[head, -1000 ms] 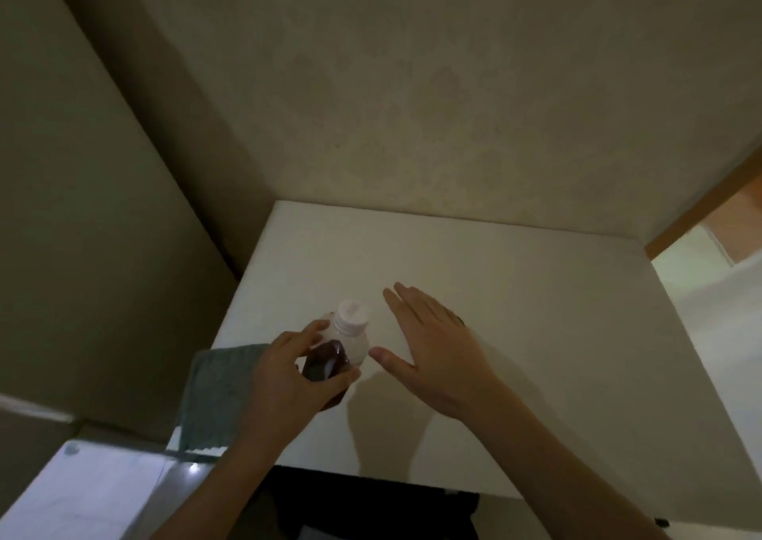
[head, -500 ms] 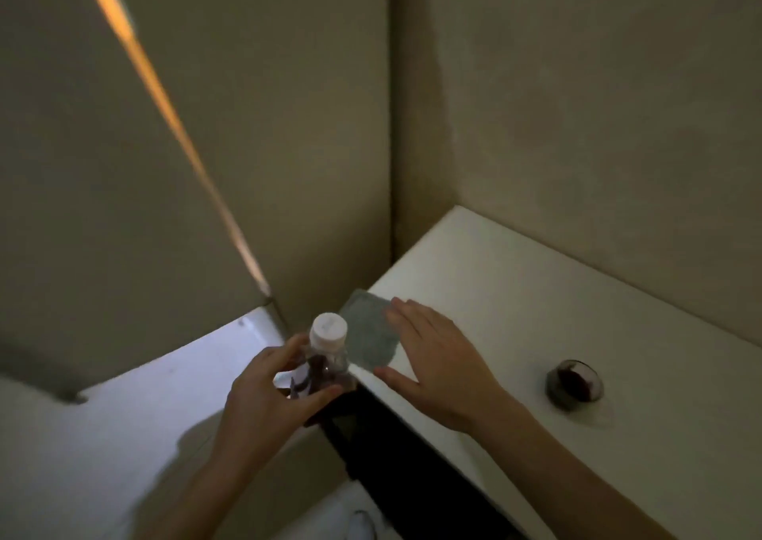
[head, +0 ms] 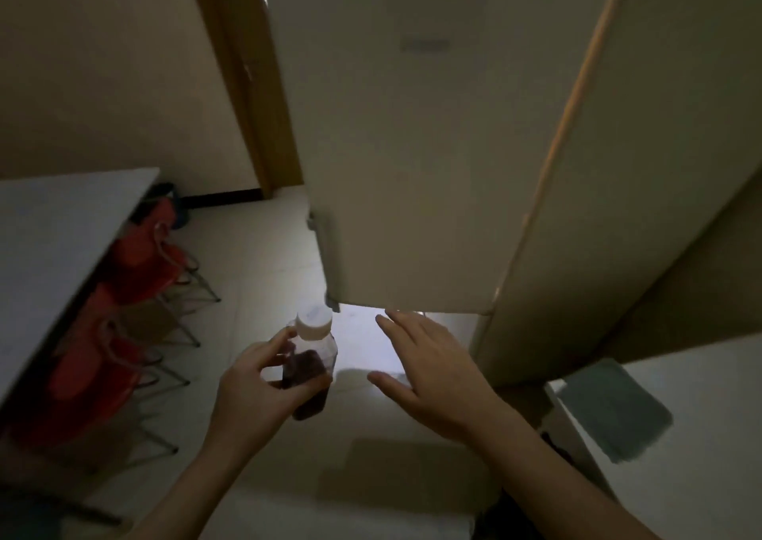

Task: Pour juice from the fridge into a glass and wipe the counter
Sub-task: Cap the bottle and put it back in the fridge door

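My left hand (head: 251,391) grips a small clear bottle (head: 310,364) of dark juice with a white cap, held upright over the floor. My right hand (head: 437,370) hovers flat and empty just right of the bottle, fingers spread toward the fridge. The white fridge (head: 416,135) fills the upper middle, its door ajar with a warm strip of light down the right edge. A grey-green cloth (head: 614,409) lies on the white counter (head: 709,449) at the lower right. The glass is out of view.
A white table (head: 53,226) stands at the left with red metal-legged chairs (head: 132,267) tucked under it. Pale floor tiles (head: 255,259) lie between the table and the fridge. A wooden door frame (head: 243,77) rises behind.
My view has swung left from the counter to the fridge and floor. The bottle stays in my left hand, my right hand stays beside it, and the glass has left the view.
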